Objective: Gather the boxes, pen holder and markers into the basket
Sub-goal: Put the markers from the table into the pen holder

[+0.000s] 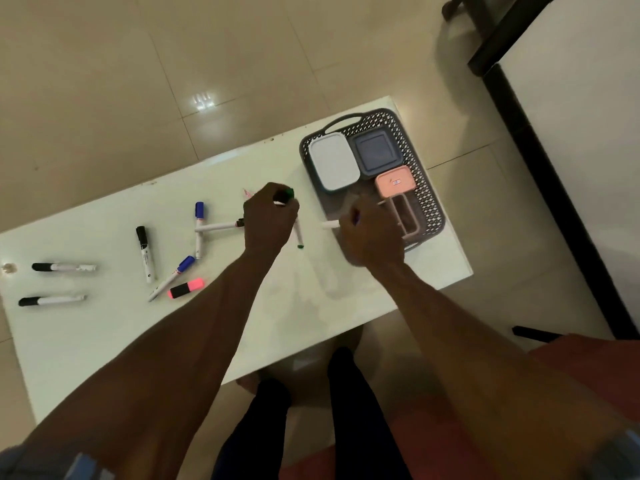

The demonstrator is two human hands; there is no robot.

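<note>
Left hand (270,220) fingers clamped on green marker (298,233), right hand (370,233) fingers clamped on white marker (330,224); best dropped flat into basket (429,202), beside pen holder (403,216).

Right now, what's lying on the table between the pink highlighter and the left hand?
In the head view, bare white table lies between the pink highlighter and the left hand; the nearest marker, the blue-capped marker, sits just left of the highlighter.

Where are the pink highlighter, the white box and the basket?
Pink highlighter with black cap (186,287): head view, middle of its body.
White rectangular plastic box (333,165): head view, lid centre.
Dark grey perforated plastic basket (428,199): head view, right wall.
</note>
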